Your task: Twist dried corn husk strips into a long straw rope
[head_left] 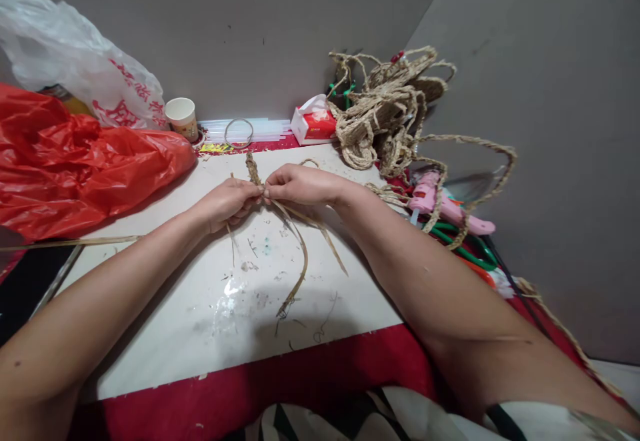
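My left hand [233, 202] and my right hand [295, 184] meet over the white board [200, 307], thumbs and fingertips pinched close together. Between them they grip a braided straw cord [253, 167], whose plaited end points away from me. Loose straw strands [304, 254] fan out from under my fingers toward the near side, one curving down to a frayed tip. A long straw stalk [110, 241] reaches left past my left forearm. The exact spot where the strands cross is hidden by my fingertips.
At the left lie a red plastic bag [95, 174] and a white plastic bag [75, 54]. A paper cup [181, 119], glue sticks [265, 129] and a tissue pack [315, 124] line the back. Coiled straw rope [380, 121] and a pink glue gun [445, 204] are at the right.
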The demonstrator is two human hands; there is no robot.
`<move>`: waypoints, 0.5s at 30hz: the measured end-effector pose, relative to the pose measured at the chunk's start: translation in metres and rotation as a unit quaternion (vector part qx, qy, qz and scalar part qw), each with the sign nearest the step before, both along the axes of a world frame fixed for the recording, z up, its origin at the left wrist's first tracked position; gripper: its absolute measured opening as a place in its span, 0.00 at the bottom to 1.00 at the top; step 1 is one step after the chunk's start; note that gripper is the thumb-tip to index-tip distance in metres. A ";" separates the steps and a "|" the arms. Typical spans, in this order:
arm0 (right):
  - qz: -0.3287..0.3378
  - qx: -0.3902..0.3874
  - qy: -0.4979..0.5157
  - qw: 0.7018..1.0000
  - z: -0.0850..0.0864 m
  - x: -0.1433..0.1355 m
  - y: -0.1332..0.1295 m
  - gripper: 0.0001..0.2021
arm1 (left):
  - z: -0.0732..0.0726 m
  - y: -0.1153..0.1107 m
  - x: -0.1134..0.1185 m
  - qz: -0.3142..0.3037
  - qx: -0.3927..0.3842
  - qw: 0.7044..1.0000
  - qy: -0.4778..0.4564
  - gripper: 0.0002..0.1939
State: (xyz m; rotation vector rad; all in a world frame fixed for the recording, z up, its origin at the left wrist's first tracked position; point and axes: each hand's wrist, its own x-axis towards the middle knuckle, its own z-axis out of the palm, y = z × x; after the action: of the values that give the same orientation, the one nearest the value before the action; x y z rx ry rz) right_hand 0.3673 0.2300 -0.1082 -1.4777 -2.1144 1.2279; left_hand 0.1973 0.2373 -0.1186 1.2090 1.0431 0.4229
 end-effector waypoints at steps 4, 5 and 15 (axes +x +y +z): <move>0.018 0.044 -0.045 0.998 0.002 -0.002 -0.003 0.09 | -0.002 0.003 -0.002 -0.019 -0.027 0.999 -0.028 0.12; 0.023 0.048 -0.049 0.997 0.002 -0.003 -0.004 0.10 | -0.003 0.003 -0.003 -0.019 -0.028 0.999 -0.032 0.12; 0.003 0.079 -0.149 0.986 0.016 -0.001 -0.009 0.07 | -0.004 -0.004 0.003 0.025 0.040 0.999 0.008 0.15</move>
State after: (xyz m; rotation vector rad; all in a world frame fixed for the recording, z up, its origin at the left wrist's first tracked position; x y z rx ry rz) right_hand 0.3660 0.2213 -0.0921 -1.6684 -2.3425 0.8602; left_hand 0.1999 0.2334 -0.1229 1.2617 1.0803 0.4983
